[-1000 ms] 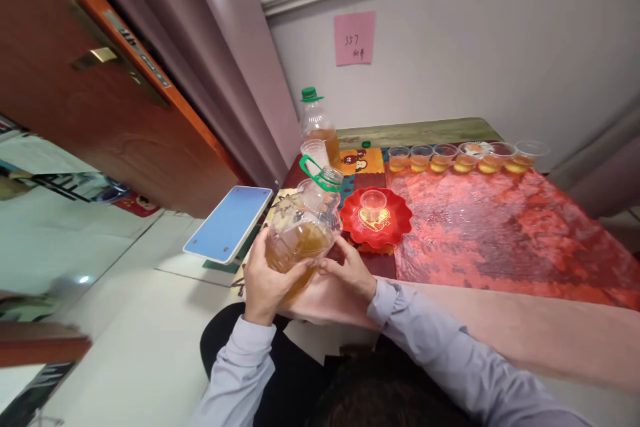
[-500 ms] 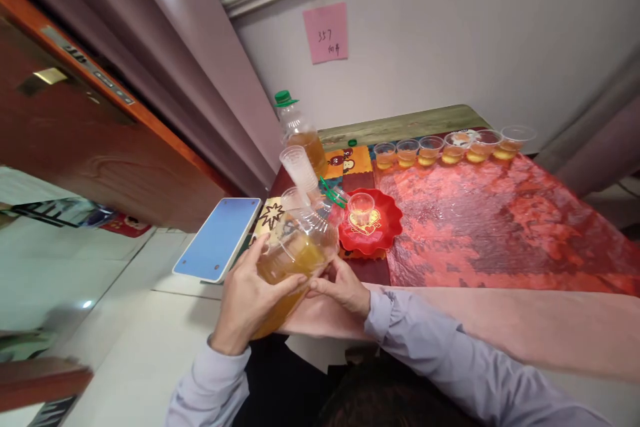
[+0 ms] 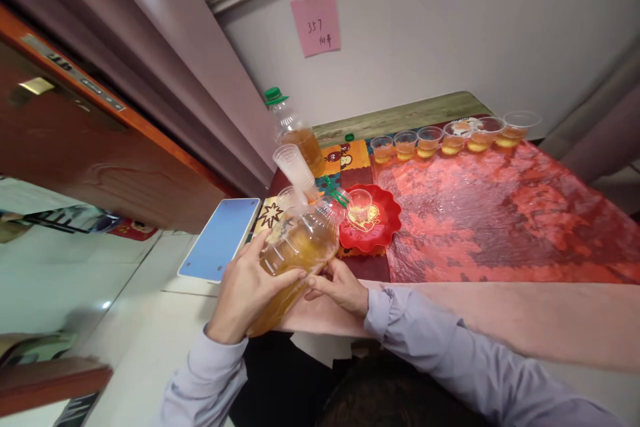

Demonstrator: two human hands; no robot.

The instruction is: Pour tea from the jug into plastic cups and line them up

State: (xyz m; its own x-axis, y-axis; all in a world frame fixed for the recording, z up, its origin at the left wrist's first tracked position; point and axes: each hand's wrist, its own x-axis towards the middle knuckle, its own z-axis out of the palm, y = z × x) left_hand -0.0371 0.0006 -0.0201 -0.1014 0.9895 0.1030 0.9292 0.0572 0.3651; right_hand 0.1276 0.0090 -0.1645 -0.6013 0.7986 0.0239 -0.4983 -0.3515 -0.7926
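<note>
Both my hands hold a large clear jug (image 3: 300,247) of amber liquid, tilted with its green-handled mouth toward a small clear cup (image 3: 360,201). That cup stands on a red scalloped plate (image 3: 385,230). My left hand (image 3: 245,293) wraps the jug's body from the left. My right hand (image 3: 337,285) supports its underside near the table edge. Whether liquid is flowing, I cannot tell.
A green-capped bottle (image 3: 293,133) and a stack of clear cups (image 3: 295,170) stand behind the jug. Several filled cups (image 3: 453,137) line the far edge of the red cloth (image 3: 500,213). A blue-white tablet (image 3: 217,240) lies at left. A pink note (image 3: 316,22) hangs on the wall.
The jug went from nearly upright to tilted, its mouth lowered toward the cup on the red plate. Both hands stayed on it.
</note>
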